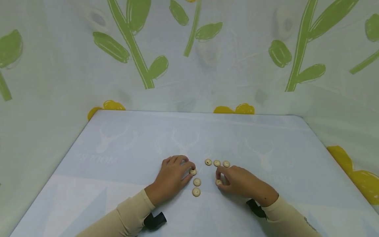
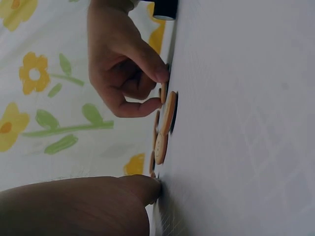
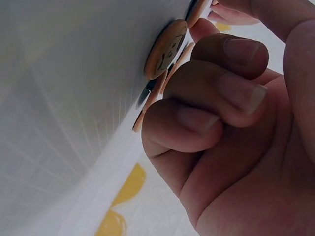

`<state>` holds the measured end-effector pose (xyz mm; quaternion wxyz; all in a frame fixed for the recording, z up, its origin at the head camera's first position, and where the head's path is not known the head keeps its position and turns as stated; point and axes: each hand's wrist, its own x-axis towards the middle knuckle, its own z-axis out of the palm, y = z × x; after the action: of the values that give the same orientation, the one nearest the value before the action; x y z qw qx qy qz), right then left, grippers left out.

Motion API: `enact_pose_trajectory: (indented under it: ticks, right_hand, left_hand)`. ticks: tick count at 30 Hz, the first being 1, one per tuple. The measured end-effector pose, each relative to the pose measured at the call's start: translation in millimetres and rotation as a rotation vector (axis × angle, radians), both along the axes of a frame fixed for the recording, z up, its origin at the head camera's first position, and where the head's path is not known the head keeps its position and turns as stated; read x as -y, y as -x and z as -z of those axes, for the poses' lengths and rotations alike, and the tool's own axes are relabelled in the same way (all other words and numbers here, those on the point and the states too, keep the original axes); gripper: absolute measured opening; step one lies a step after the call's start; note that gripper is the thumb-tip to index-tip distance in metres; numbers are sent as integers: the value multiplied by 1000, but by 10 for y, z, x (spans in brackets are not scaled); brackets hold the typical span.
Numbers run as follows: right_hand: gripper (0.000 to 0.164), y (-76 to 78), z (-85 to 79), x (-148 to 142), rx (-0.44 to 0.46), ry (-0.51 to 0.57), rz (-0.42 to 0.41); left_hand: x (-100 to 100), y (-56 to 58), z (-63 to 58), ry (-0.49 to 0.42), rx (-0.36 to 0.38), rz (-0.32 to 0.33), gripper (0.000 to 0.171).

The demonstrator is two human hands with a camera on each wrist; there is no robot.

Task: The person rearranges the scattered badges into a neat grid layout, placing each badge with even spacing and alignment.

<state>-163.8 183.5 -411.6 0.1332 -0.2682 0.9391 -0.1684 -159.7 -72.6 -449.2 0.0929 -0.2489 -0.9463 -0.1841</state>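
Small round wooden discs lie on the table, one showing dots and a curved line like a face in the right wrist view. My left hand (image 1: 171,176) pinches a disc (image 1: 193,172) between thumb and index finger, at the top of a short column. Below it are a second disc (image 1: 196,182) and a third disc (image 1: 196,192). To the right, my right hand (image 1: 240,181) holds another disc (image 1: 218,182) by its edges with thumb and index finger; its other fingers are curled in. The right index knuckle comes close to a row of three discs (image 1: 217,163).
The table (image 1: 124,144) has a pale blue and white cover with faint deer-head prints. Behind it hangs a light curtain (image 1: 237,65) with green leaves and yellow flowers. A black wrist strap (image 1: 155,221) shows below the left sleeve, another (image 1: 256,208) by the right.
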Motion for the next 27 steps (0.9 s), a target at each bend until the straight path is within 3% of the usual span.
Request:
enact_pose_trajectory:
  ticks: [10,17,27]
  right_hand:
    - [20,-40,-38,49,-68,-29,-25]
    - [14,-111,-64,148,-105,12,-115]
    - [19,-252,-50,257,-187,7,-215]
  left_hand:
    - [-1,-2,11,6,-3,-4,16]
    - [-7,4,31,11,4,-9,16]
    - [-11,10,47,15,-23,0,16]
